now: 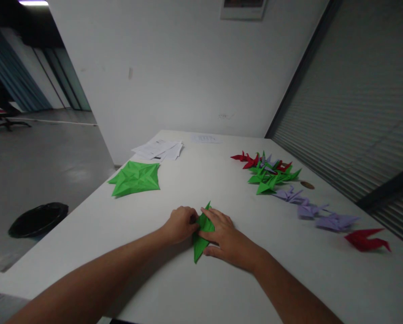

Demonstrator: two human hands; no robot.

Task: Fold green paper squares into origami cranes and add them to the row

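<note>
The green paper (206, 223) lies folded on the desk (201, 180), the right hand (224, 234) over it, grip spread apart. The left hand (180, 224) curls at its edge; from here I can't tell whether it's pinching.

An office, as far as we can tell, a wheeled chair (9, 123) off to our left, a blue curtain (17, 76), a strip light (33, 2), grey floor (76, 148), a lined bin (46, 206), printed papers (157, 148) on our white table (194, 175), slatted blinds (350, 99) at our right.
</note>
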